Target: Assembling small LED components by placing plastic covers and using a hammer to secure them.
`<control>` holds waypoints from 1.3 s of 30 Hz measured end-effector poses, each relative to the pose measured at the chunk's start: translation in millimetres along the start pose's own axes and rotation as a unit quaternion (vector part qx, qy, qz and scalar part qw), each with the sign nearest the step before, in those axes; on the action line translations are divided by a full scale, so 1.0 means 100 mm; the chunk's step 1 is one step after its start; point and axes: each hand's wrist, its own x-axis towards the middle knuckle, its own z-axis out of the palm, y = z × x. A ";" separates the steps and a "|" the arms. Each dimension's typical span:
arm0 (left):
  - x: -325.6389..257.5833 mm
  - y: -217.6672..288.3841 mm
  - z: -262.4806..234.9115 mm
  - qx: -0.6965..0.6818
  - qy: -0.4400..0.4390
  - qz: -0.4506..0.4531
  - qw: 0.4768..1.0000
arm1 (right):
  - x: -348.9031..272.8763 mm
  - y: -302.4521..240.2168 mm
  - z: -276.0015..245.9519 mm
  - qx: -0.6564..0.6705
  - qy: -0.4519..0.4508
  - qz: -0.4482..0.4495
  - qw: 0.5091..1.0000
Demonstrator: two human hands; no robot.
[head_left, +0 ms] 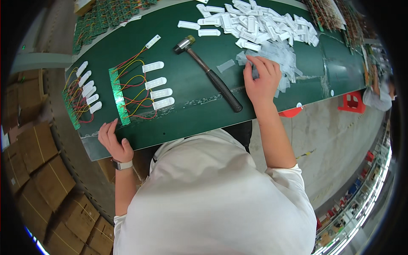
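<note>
Head view. The right hand (pixel 261 78) rests on the green work table (pixel 191 80), fingers curled down and pinching into a loose pile of clear plastic covers (pixel 280 57). Whether one cover is actually gripped between the fingertips cannot be told; the fingers hide the contact. The pile lies under and just beyond the fingertips. Further beyond it sits a larger heap of white plastic housings (pixel 255 21). One stray clear piece (pixel 225 66) lies to the thumb side, and past it lies a mallet (pixel 210 74) with a black grip.

Handling judgement: the clear covers appear thin, light and slightly flexible, probably slick, and likely to cling together. A single piece is best taken by its long edges between thumb and forefinger, with light pressure to avoid creasing.

Appearance: each cover is a small, translucent, roughly oblong strip; the pile reads as a pale, glassy mass against the green surface.

The left hand (pixel 114 142) lies flat at the near table edge, fingers extended and holding nothing. Its fingertips touch the near end of a green circuit strip (pixel 119 95). Red and yellow wires (pixel 134 91) run from the strip to four white housings (pixel 157 85) on the thumb side. A second wired strip (pixel 78 97) lies on the little-finger side.
</note>
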 end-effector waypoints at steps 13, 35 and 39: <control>0.01 0.01 -0.01 0.025 0.008 -0.005 1.000 | 0.82 0.36 0.13 -0.072 -0.162 -0.034 0.984; 0.52 0.19 0.00 -0.135 -0.108 -0.237 0.956 | 0.53 -0.92 0.10 0.701 -0.151 0.386 0.581; 0.52 0.24 -0.01 -0.163 -0.120 -0.249 0.947 | 0.52 -0.93 0.12 0.698 -0.129 0.398 0.581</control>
